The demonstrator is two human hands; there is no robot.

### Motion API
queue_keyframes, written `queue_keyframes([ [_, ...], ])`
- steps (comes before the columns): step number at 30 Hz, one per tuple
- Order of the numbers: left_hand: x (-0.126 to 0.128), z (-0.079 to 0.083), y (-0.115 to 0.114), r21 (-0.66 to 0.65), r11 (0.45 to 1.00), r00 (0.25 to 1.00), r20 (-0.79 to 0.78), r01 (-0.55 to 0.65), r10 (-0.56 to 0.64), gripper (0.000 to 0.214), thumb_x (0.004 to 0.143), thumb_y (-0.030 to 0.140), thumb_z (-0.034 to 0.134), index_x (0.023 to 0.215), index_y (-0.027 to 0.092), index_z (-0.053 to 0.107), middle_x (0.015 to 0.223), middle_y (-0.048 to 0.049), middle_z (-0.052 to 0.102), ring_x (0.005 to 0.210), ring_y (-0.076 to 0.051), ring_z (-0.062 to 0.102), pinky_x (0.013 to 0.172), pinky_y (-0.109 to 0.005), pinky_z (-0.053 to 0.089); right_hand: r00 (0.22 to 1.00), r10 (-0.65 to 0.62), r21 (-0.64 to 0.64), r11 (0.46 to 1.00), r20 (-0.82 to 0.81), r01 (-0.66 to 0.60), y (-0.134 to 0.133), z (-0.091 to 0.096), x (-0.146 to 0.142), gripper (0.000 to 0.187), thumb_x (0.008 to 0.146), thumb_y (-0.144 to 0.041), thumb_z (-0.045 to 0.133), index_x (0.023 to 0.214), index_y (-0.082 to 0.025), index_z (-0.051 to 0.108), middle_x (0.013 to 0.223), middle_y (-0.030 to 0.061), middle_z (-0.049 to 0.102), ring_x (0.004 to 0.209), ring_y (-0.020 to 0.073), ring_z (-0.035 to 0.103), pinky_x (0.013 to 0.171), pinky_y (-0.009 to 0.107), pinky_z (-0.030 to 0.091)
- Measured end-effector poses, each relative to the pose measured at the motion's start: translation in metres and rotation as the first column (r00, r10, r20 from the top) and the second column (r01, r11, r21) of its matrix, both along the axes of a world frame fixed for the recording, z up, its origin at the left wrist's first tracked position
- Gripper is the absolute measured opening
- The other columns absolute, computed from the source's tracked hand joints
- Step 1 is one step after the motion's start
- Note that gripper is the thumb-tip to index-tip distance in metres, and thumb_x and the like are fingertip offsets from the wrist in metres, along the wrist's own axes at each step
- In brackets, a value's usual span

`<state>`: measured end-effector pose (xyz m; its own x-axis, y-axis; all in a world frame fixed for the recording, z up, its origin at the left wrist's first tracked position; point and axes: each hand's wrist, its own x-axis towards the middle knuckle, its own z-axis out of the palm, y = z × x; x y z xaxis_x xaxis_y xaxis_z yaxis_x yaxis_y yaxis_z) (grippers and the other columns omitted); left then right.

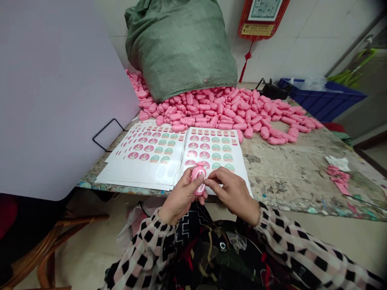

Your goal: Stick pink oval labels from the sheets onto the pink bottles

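The person's left hand (180,197) is closed around a pink oval bar (198,179), probably soap, holding it on end with its pale-marked face turned up toward the camera, a steady grip that leaves that face uncovered. The bar sits low in the frame, just above the lower edge of a white sheet of round pink and green labels (217,149). The right hand (233,191) is partly closed, its thumb and forefinger pinched together and touching the bar's right side; whether they hold anything fine there is too small to tell. A second stack of label sheets (151,145) lies just left on the worn table (290,173). Behind them, a heap of pink bars (229,108) spills from a green woven sack (178,48).
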<state>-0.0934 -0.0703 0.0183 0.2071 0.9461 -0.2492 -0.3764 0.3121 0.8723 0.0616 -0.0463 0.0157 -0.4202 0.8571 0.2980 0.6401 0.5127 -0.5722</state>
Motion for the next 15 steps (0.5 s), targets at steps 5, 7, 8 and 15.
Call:
queue_keyframes([
  [5, 0.012, -0.005, 0.000, 0.010, 0.993, 0.991, 0.055, -0.120, 0.119, 0.031, 0.081, 0.044, 0.054, 0.101, 0.021, 0.047, 0.069, 0.0044, 0.049, 0.047, -0.006, 0.049, 0.039, -0.016, 0.036, 0.967, -0.051, 0.194, 0.981, 0.250, 0.001, -0.003, 0.004, -0.001, 0.027, 0.091, -0.039, 0.041, 0.087, -0.021, 0.062, 0.078, 0.0053, 0.058, 0.074, 0.0170, 0.052, 0.067, 0.029, 0.035],
  [7, 0.015, -0.005, 0.001, -0.018, 0.986, 0.984, 0.065, -0.165, 0.166, 0.032, 0.079, 0.046, 0.055, 0.097, 0.021, 0.047, 0.065, 0.0054, 0.048, 0.045, -0.006, 0.047, 0.037, -0.016, 0.034, 0.978, -0.037, 0.163, 0.987, 0.207, 0.003, -0.002, 0.005, 0.001, 0.027, 0.091, -0.039, 0.041, 0.087, -0.022, 0.061, 0.077, 0.0043, 0.059, 0.074, 0.0158, 0.053, 0.067, 0.027, 0.036],
  [8, 0.015, -0.005, 0.001, -0.027, 0.983, 0.980, 0.076, -0.184, 0.186, 0.034, 0.078, 0.048, 0.055, 0.097, 0.021, 0.047, 0.064, 0.0055, 0.048, 0.044, -0.006, 0.046, 0.036, -0.015, 0.032, 0.984, -0.035, 0.144, 0.990, 0.176, 0.009, 0.000, 0.006, 0.003, 0.027, 0.090, -0.040, 0.041, 0.087, -0.022, 0.061, 0.078, 0.0038, 0.060, 0.074, 0.0154, 0.054, 0.067, 0.027, 0.036],
  [15, 0.010, -0.003, 0.002, -0.011, 0.976, 0.970, 0.101, -0.220, 0.220, 0.037, 0.079, 0.052, 0.051, 0.099, 0.020, 0.047, 0.065, 0.0030, 0.053, 0.046, -0.007, 0.048, 0.037, -0.017, 0.034, 0.982, -0.175, 0.013, 0.984, -0.068, 0.176, 0.006, 0.012, 0.004, 0.030, 0.084, -0.048, 0.048, 0.096, -0.024, 0.060, 0.087, 0.0028, 0.063, 0.070, 0.0153, 0.055, 0.062, 0.027, 0.040],
])
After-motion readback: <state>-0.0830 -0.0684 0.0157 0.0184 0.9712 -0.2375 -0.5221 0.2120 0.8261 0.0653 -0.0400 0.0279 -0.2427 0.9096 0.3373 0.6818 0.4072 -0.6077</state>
